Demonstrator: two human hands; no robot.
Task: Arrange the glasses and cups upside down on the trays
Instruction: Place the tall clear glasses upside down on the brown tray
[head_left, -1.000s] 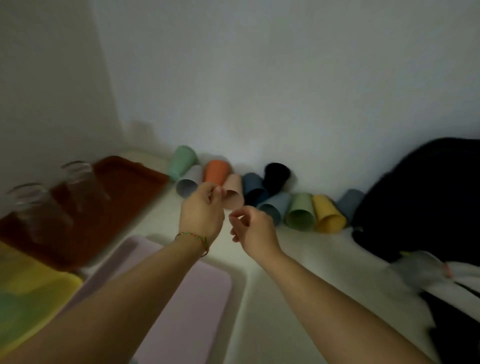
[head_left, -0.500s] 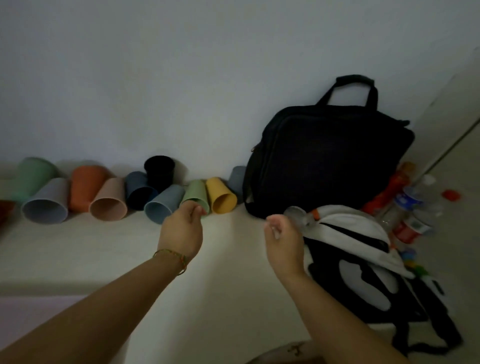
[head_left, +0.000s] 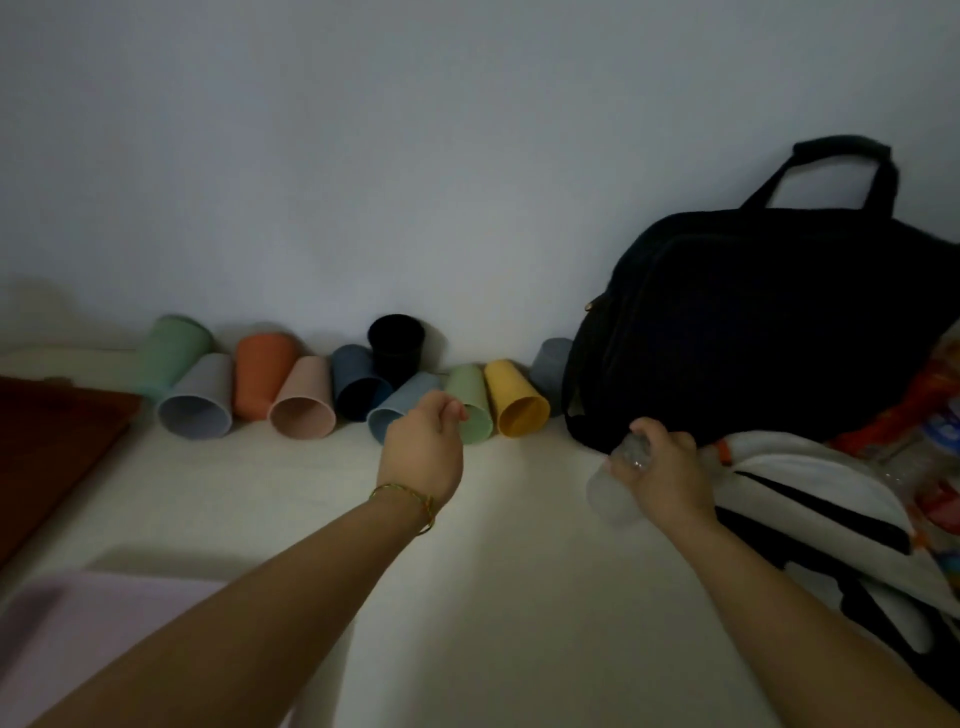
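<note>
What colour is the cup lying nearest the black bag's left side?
Grey-blue cup, seen in the head view.

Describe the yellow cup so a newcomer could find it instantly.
Start at the black bag against the wall. Just left of its base begins a row of cups lying on their sides. The yellow cup is the only yellow one, with a light green cup beside it.

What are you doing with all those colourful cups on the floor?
A person is sorting cups and glasses onto trays. Their right hand is closed around a clear glass beside the black bag. Their left hand hovers empty, loosely curled, just in front of the row of coloured cups along the wall; most lie on their sides. The red tray and the pink tray at the left show nothing on them in the parts in view.
</note>
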